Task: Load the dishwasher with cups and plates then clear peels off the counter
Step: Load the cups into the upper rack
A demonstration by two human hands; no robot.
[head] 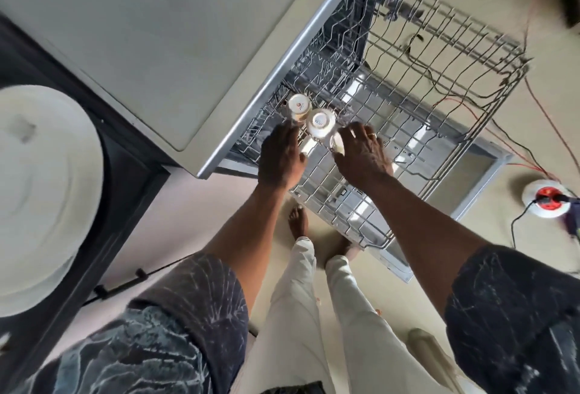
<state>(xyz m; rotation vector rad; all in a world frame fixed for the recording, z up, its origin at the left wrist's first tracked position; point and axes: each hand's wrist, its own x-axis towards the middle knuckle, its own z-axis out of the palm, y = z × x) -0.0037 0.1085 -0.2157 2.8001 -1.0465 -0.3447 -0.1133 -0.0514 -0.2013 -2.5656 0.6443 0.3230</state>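
Note:
The dishwasher's wire upper rack [439, 86] is pulled out over the open door. Two white cups stand upside down at the rack's near-left corner, one [299, 104] further back and the other [320, 121] beside it. My right hand [361, 155] is over the rack just right of them, its fingers closed around a third pale cup [337, 144] that is mostly hidden. My left hand [279, 155] rests at the rack's left edge, fingertips touching near the cups; its fingers are hidden under the hand. A stack of white plates [40, 189] sits on the dark counter at far left.
The dishwasher's pale top [175, 32] fills the upper left. Its open door [480, 170] lies below the rack. A white and red extension socket [547, 197] with orange and black wires lies on the floor at right. My bare feet stand under the rack's near corner.

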